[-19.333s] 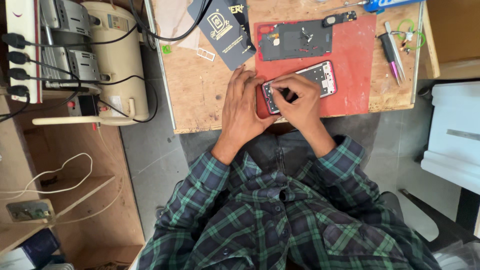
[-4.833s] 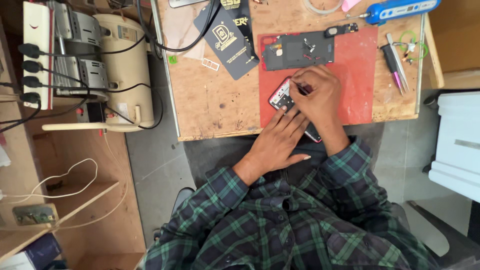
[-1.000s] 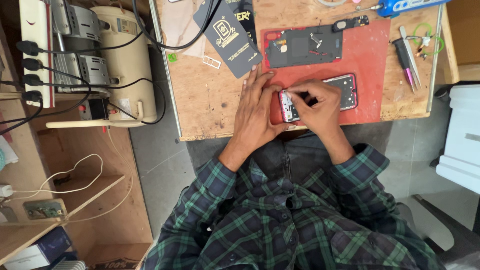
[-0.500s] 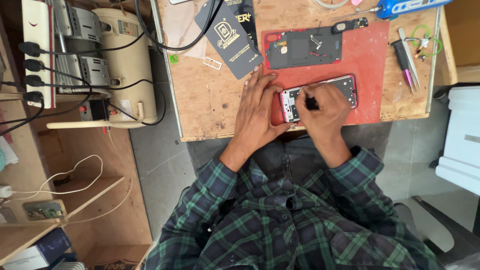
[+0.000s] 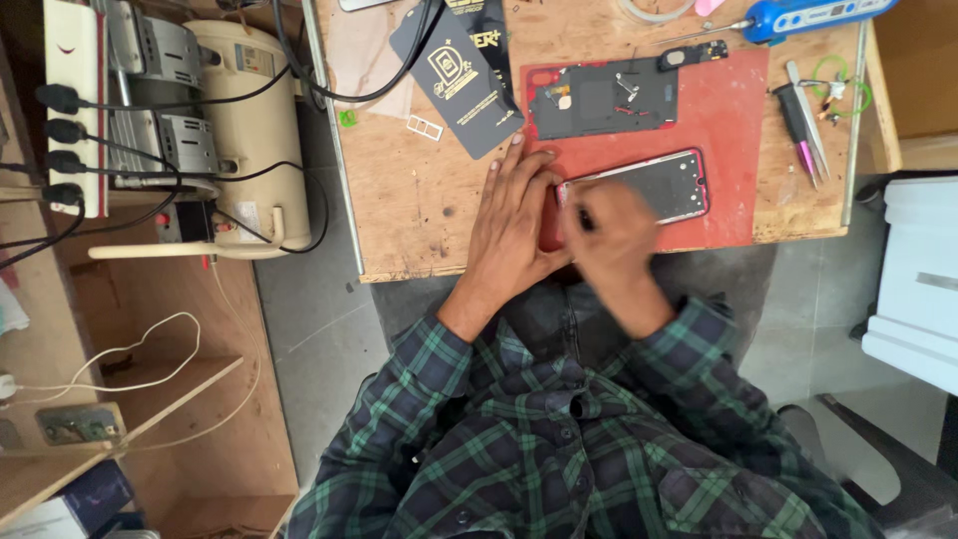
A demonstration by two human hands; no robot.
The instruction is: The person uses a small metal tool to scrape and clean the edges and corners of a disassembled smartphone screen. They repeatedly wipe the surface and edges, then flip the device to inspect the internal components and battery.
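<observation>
Left hand (image 5: 514, 225): fingers flat and spread, released, palm down on the red work mat (image 5: 733, 110), fingertips touching the left end of the opened smartphone (image 5: 639, 185) and pinning it there. Right hand (image 5: 611, 238): motion-blurred, fingers curled and clenched round a thin dark tool (image 5: 582, 220), its kind too blurred to tell, tip over the phone's left end. Phone lying face-down and lengthwise on the mat, back cover off, red-edged frame and dark insides showing, near the front edge of the wooden workbench (image 5: 419, 200).

Farther back on the same mat, well apart from the hands: a dark phone back panel (image 5: 604, 97) with small loose parts on it, and a small black component (image 5: 692, 53) just beyond its upper right corner. Left of the mat, near the left fingertips: a dark flat card package (image 5: 459, 80) with gold print, tilted, and a small white SIM tray (image 5: 424, 127) on bare wood. At the right edge of the bench: tweezers (image 5: 803, 125), side by side, and a loop of green wire (image 5: 838, 90). At the back: a blue-handled tool (image 5: 808, 15).

Left of the bench: a cream-coloured compressor-like machine (image 5: 249, 130) and a white power strip (image 5: 72, 110) with black plugs. Below: green plaid shirt sleeves (image 5: 439, 369).
</observation>
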